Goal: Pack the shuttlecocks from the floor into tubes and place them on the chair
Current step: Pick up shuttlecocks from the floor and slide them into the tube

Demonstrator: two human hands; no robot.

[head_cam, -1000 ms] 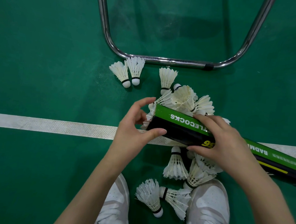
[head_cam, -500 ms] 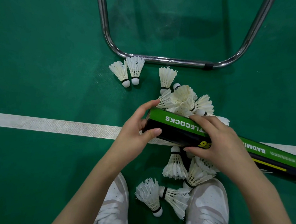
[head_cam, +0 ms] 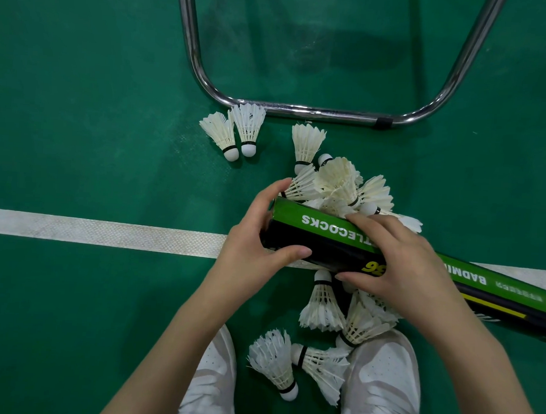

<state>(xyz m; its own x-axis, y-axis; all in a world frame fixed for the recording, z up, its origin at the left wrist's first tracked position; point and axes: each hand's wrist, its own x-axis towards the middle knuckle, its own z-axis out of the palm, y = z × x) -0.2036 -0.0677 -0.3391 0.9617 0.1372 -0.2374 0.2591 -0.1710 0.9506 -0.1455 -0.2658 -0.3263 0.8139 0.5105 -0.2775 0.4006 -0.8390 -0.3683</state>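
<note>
Here, seen from above, a person crouched on a green court floor with both hands on a long green-and-black shuttlecock tube. The tube lay roughly level, held just above the floor's white line, its far end running off toward the floor's right edge. The left hand curled round the tube's near end, thumb beneath and fingers over the top, covering the mouth; whether a cap was there could not be told. The right hand gripped the tube's middle, fingers over the upper side and thumb under it.

White feather shuttlecocks lay heaped on the floor behind and beneath the tube, with two more close to the chrome chair frame and others between the person's white shoes.

The tube looked like light, stiff cardboard with a smooth skin, best held round its middle and steadied at the mouth without squeezing. The shuttlecocks seemed nearly weightless and easily crushed; the firm rounded cork base was probably the safest place to pinch, leaving the feathers untouched.
</note>
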